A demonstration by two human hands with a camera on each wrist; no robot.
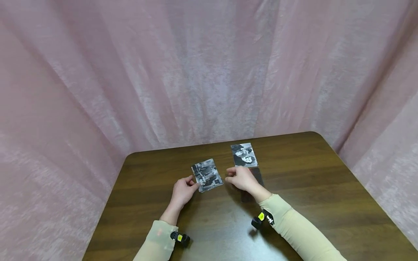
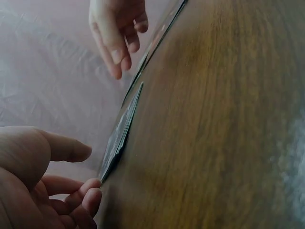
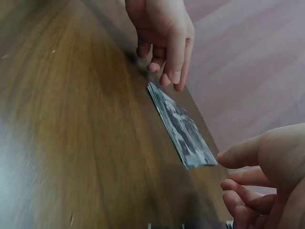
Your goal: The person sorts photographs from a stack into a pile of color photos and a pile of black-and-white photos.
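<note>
A black-and-white photo [image 1: 207, 175] lies flat on the brown wooden table [image 1: 303, 170] between my two hands. My left hand [image 1: 183, 191] sits at its left edge, fingers loosely curled, with the fingertips [image 2: 93, 190] at the photo's [image 2: 120, 133] near corner and the thumb apart. My right hand [image 1: 241, 178] hovers just right of the photo [image 3: 182, 128] with relaxed fingers [image 3: 238, 188], holding nothing. A second black-and-white photo [image 1: 244, 155] lies farther back on the right. A dark flat sheet [image 1: 258, 177] lies partly hidden under my right hand.
Pink curtain [image 1: 209, 72] closes off the table on the back and both sides. The table's far edge runs just behind the second photo. Bare wood stretches to the right and toward me.
</note>
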